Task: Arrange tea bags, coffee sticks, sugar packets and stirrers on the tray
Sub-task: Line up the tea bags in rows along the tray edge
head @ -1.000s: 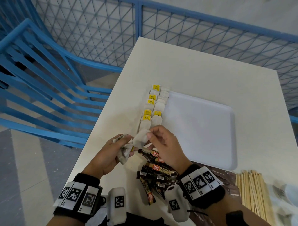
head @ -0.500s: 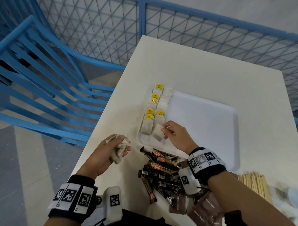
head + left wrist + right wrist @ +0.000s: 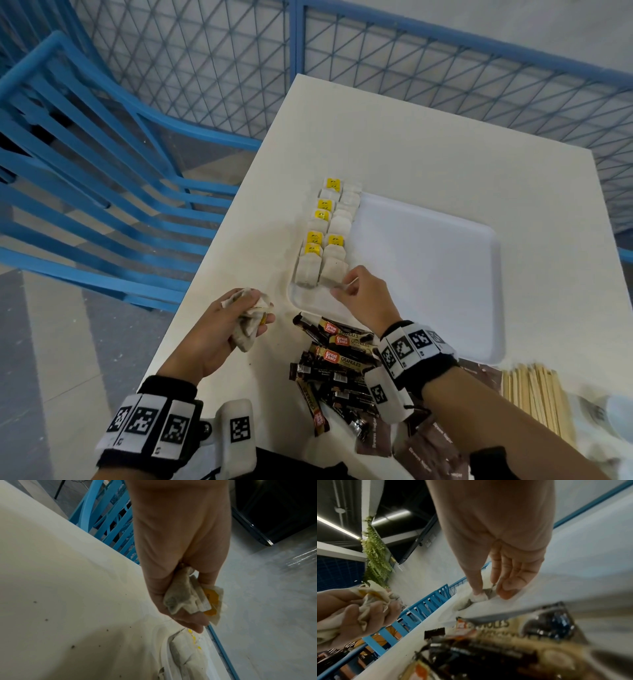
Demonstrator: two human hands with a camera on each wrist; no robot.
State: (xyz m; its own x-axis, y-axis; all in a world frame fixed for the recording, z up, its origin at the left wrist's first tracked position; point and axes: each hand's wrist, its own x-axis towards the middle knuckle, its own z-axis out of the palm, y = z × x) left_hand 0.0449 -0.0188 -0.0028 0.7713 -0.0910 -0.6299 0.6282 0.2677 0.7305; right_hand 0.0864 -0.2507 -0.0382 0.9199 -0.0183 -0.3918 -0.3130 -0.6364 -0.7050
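Paper tea bag (image 3: 334,270) pinched in right grip (image 3: 356,298); left grip (image 3: 222,329) clutches a bunch (image 3: 248,322).

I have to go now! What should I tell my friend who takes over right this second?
Left hand: grips a bunch of tea bags above the table.
Right hand: fingers at the nearest tea bag on the tray.
Done: two rows of tea bags along the tray's left edge.
Left: the remaining tea bags, then coffee sticks, brown packets and wooden stirrers, all on the table.
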